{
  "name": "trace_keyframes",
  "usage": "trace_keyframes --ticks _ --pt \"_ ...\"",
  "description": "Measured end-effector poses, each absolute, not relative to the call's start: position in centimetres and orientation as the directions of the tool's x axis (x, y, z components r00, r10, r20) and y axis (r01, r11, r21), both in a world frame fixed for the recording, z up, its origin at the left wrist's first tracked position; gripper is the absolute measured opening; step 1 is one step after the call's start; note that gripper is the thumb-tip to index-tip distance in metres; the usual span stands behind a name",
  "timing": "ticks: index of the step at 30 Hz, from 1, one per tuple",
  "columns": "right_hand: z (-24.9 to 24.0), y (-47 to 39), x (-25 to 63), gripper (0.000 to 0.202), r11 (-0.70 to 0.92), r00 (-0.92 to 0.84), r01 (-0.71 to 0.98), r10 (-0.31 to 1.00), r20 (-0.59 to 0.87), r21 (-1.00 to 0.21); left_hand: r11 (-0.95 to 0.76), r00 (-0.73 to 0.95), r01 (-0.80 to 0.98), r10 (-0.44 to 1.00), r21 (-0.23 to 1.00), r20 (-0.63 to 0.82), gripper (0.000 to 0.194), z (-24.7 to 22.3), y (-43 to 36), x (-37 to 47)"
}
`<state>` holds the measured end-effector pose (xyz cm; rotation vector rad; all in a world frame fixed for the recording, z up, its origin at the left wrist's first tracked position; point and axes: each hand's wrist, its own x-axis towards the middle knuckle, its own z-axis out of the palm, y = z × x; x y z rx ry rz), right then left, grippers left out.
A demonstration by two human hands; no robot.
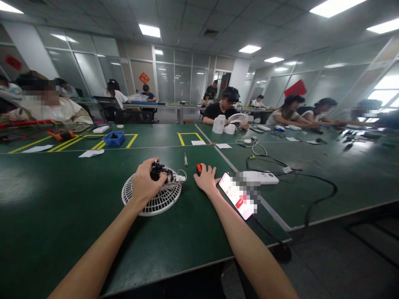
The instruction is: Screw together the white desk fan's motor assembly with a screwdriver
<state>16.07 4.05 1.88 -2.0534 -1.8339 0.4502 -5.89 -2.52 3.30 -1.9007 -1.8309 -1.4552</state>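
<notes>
A round white fan grille (162, 203) lies on the green table, with a black motor assembly (159, 169) and white wiring on top. My left hand (146, 182) is wrapped round the motor assembly from the left. To the right, my right hand (206, 177) rests on the table with its fingers spread; its index side touches a small red and black object (199, 167). Between and beyond my hands lies a small screwdriver (185, 160). A lit phone (237, 197) is just right of my right wrist.
Behind the phone sit a white power strip (262, 177) and black cables (324, 182). A blue bin (114, 138) and paper slips are farther left. Across the table a person holds another fan grille (238, 119) beside white parts (219, 124).
</notes>
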Motion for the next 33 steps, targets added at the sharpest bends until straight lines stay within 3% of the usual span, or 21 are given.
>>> trace_keyframes --ticks 16,24,29,33 --pt "1.8 4.0 16.1 0.066 -0.076 0.079 0.892 0.997 -0.012 -0.446 -0.213 -0.058 0.860 0.862 0.463 0.504 0.057 6.2 -3.2 -9.7" --pt "2.5 3.4 16.1 0.064 -0.058 0.063 0.918 0.998 0.001 -0.393 -0.046 -0.193 0.871 0.884 0.490 0.426 0.059 6.6 -4.6 -15.7" --pt "2.6 3.2 16.1 0.063 -0.058 0.062 0.926 0.998 -0.002 -0.372 0.132 -0.369 0.825 0.862 0.549 0.347 0.075 6.7 -6.2 -20.1" --pt "2.9 3.1 16.2 0.064 -0.057 0.055 0.925 0.998 -0.017 -0.375 0.262 -0.464 0.810 0.834 0.526 0.300 0.080 6.7 -7.6 -23.6"
